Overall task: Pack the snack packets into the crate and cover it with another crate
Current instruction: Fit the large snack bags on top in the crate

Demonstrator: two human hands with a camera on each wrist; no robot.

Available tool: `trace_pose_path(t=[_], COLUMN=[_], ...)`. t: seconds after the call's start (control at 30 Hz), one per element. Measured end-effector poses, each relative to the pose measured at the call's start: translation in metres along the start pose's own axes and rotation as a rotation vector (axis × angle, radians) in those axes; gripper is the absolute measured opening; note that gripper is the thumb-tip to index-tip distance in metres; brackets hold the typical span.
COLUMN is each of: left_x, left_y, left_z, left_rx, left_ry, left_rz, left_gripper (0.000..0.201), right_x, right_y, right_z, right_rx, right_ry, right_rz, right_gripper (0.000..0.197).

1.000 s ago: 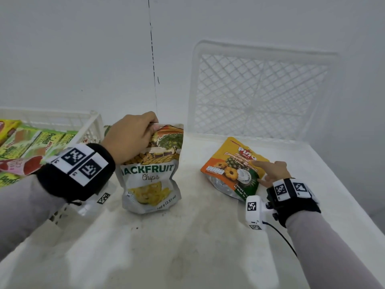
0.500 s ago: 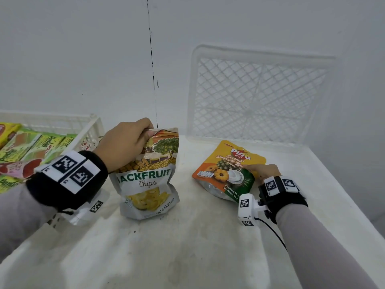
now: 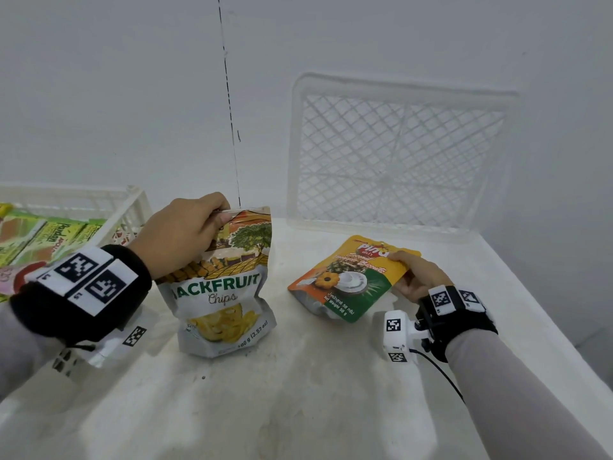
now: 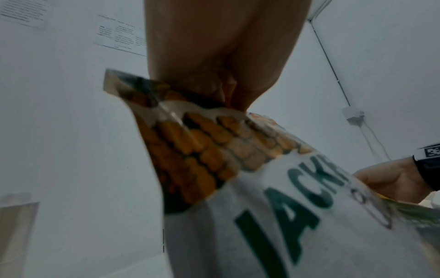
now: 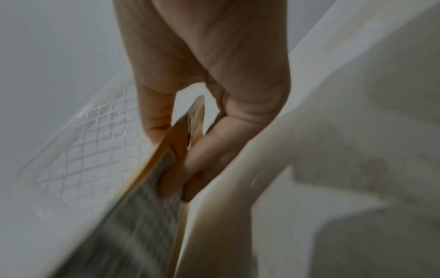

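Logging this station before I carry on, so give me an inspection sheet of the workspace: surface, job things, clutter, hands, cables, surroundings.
Surface: white table, stained.
Job's things: jackfruit chips pouch upright; biscuit pouch tilted up; crate at left holding packets; second crate leaning on the wall.
Clutter: nothing seen.
Hands: left hand pinches the chips pouch top; right hand pinches the biscuit pouch edge.
Cables: black cable from the right wrist camera.
Surroundings: white wall.

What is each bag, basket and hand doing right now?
left hand: grips the jackfruit chips bag by its top.
jackfruit chips bag: upright, sealed, bottom on the table.
right hand: pinches the orange biscuit bag's edge.
orange biscuit bag: tilted, one side lifted.
left crate: holds packets already.
empty crate: on its side against the wall.
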State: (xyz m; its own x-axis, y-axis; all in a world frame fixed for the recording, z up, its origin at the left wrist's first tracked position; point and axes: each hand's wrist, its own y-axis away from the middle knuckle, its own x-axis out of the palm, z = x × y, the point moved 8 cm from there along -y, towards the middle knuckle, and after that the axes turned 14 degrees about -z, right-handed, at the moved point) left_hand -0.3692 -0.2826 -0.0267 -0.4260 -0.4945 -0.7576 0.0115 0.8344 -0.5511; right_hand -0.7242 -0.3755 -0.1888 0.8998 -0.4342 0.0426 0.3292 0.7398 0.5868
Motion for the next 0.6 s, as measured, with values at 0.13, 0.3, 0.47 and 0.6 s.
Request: trace_pose_path(t=[0.13,0.3,0.47,0.6], left_x=[-0.003,-0.013,-0.042,-0.092], left_y=[-0.006,-0.01,-0.01,-0.02], left_z=[-0.002,-0.009,-0.009,0.005], left_rx=[0.036,0.105,0.108,0.069], left_ry=[-0.05,-0.126,-0.156,-0.104], left_rz=[0.026,0.074,0.019,-0.085], left_gripper=[0.021,0.022,0.022,0.02], right_x=[0.007,0.021,0.052,0.082], right_y=[0.012,0.03,0.069,0.112], right_z=[-0.003,0.004,0.025,0.043], right_rx=[0.063,0.044,-0.085,-0.311], right_ry=[0.12,0.095,0.083,0.097], right_rz=[0.157,0.256,0.346,0.358], right_gripper=[0.018,0.021,0.02,0.021])
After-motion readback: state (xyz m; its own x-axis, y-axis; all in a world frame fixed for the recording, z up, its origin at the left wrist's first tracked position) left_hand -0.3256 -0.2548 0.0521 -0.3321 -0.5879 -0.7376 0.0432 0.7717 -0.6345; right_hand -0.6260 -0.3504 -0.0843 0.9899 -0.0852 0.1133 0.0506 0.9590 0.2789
